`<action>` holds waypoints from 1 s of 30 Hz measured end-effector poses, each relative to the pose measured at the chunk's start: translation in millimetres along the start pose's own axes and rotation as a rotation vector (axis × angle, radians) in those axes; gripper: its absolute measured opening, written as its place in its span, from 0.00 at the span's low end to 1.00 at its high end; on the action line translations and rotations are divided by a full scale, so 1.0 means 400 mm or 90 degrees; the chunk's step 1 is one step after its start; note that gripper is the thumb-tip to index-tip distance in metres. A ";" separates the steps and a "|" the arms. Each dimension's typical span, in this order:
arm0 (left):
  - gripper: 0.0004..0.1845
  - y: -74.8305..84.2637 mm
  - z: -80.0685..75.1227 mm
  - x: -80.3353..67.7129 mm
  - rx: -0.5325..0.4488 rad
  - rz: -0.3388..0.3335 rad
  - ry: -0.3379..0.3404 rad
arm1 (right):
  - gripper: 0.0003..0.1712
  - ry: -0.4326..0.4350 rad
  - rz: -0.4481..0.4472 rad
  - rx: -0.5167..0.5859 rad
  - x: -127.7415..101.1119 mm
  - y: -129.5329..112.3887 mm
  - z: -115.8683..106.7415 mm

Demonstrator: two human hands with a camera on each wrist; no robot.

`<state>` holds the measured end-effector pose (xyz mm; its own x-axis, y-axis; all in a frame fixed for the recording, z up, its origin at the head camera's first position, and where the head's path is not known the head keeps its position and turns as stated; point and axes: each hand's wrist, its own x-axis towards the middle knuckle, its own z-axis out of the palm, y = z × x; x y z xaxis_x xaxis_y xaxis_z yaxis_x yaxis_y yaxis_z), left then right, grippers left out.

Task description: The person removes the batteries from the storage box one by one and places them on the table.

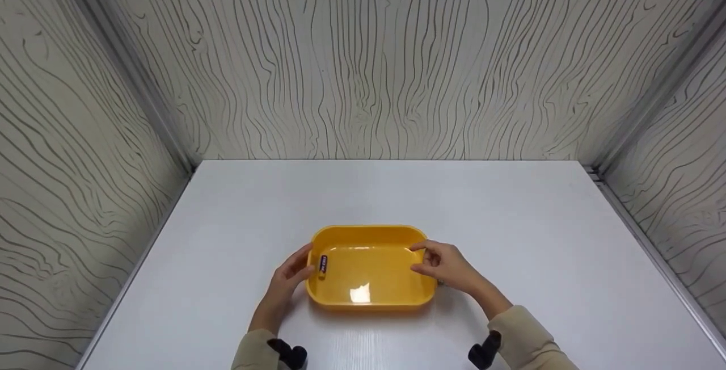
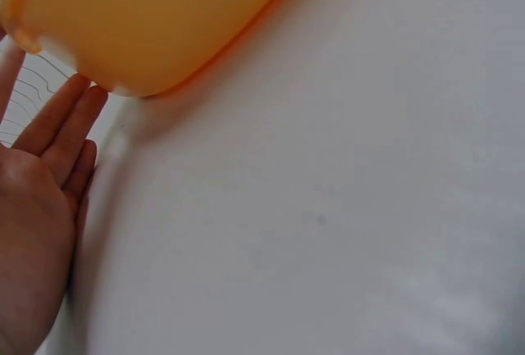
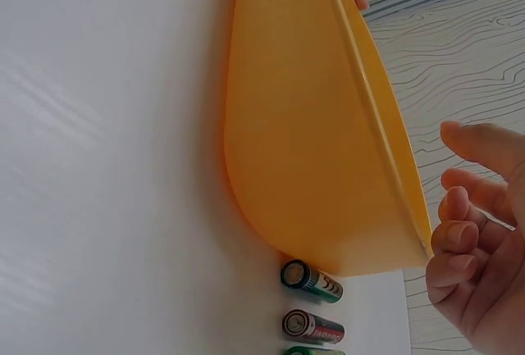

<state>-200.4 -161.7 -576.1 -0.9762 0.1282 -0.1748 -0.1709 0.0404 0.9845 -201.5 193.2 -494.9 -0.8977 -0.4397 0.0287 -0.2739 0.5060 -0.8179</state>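
A yellow plastic tray [image 1: 368,234] with rounded corners stands on the white table. My left hand [image 1: 286,279] grips its left rim, thumb at the rim and fingers along the outer wall. In the left wrist view the fingers [image 2: 61,129] reach out straight beside the tray wall. One battery [image 1: 322,267] with a dark label lies inside the tray near the left end. Over the right rim hovers my right hand [image 1: 445,265], thumb and index finger apart with nothing between them, the other fingers loosely bent.
Several batteries [image 3: 313,326] lie in a row on the table [image 3: 107,158] just outside the tray's right end, mostly hidden from the head view. Wood-grain patterned panels [image 1: 363,63] enclose the table at the back and both sides.
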 end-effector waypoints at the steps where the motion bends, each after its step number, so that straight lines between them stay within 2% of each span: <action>1: 0.31 0.000 0.001 0.000 0.001 0.000 -0.001 | 0.23 -0.002 -0.003 0.003 0.002 -0.004 0.003; 9: 0.32 0.001 0.001 -0.001 -0.003 -0.007 -0.003 | 0.22 -0.005 -0.021 0.012 0.019 -0.036 0.030; 19: 0.32 -0.004 -0.005 0.000 0.006 -0.006 -0.006 | 0.21 -0.041 -0.029 0.030 0.045 -0.058 0.101; 30: 0.32 -0.007 -0.007 0.003 0.005 -0.010 -0.009 | 0.20 -0.052 -0.017 0.038 0.086 -0.078 0.155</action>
<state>-201.5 -164.3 -579.0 -0.9714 0.1420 -0.1901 -0.1848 0.0498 0.9815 -202.3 116.4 -504.1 -0.8585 -0.5127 0.0063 -0.2746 0.4494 -0.8501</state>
